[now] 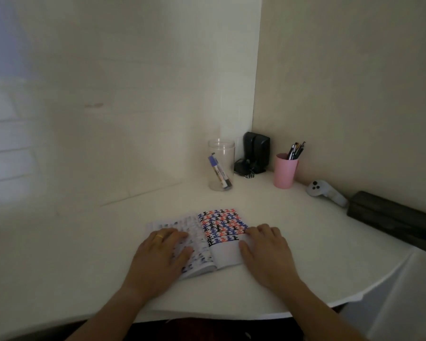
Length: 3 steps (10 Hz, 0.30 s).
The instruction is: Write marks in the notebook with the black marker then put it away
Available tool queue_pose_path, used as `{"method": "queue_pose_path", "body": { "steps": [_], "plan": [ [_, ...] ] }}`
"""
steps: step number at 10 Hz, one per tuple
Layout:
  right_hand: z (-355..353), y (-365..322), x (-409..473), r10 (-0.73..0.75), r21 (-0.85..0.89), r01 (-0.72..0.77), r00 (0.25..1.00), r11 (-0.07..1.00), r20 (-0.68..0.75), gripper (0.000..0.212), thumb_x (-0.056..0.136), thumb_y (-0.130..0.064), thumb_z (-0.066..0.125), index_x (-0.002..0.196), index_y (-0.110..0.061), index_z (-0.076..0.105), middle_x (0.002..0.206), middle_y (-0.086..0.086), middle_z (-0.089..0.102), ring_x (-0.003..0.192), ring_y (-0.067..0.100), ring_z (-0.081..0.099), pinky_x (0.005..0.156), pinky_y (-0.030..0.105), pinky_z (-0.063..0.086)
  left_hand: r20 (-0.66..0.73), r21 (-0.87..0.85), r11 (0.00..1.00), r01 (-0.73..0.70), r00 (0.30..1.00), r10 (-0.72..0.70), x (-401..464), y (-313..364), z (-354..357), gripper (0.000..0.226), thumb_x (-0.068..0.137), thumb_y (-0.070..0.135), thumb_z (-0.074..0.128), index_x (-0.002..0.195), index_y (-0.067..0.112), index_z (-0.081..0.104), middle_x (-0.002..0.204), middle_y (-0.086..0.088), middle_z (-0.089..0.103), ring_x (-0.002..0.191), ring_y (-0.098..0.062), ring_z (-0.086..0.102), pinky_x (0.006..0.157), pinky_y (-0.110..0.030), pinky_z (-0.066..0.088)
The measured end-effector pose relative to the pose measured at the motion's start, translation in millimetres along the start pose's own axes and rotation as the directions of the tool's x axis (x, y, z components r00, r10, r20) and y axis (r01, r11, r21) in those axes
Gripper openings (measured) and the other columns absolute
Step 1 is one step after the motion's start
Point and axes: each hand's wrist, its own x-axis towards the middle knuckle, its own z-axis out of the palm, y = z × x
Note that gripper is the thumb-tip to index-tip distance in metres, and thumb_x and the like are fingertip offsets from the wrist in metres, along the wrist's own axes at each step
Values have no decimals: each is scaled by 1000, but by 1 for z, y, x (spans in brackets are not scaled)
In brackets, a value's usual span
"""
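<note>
Both hands lie flat and unclenched on the open notebook [219, 238], near the front of the white desk [317, 254]: the left hand [161, 251] presses the left page, the right hand [265, 247] the right edge. Neither grips anything. The right page is mostly filled with rows of black, blue and red marks, with blank space below them. Markers lean inside the clear jar [221, 164] at the far side; one shows a dark end, though I cannot tell for sure that it is the black one. A marker looks light, stiff and smooth, best pinched at mid-barrel. The thin pages want holding down.
</note>
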Motion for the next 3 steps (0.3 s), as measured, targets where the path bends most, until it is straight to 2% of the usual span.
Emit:
{"method": "queue_pose_path", "body": {
  "steps": [2, 3],
  "plan": [
    [-3, -2, -1, 31, 59, -33, 999, 998, 41, 44, 93, -49, 42, 121, -22, 63, 117, 5, 63, 107, 27, 55, 87, 39, 48, -26, -11, 1000, -22, 999, 21, 1, -2, 2, 47, 90, 59, 42, 121, 32, 65, 126, 2, 66, 118, -23, 58, 97, -40, 50],
    [-8, 0, 1, 157, 254, -159, 987, 954, 30, 41, 96, -51, 46, 122, -24, 64, 124, 3, 62, 115, 25, 53, 94, 37, 45, -32, -17, 1000, -25, 999, 25, 0, -4, 5, 47, 90, 59, 42, 120, 32, 65, 125, 3, 66, 118, -23, 59, 97, -42, 51]
  ]
}}
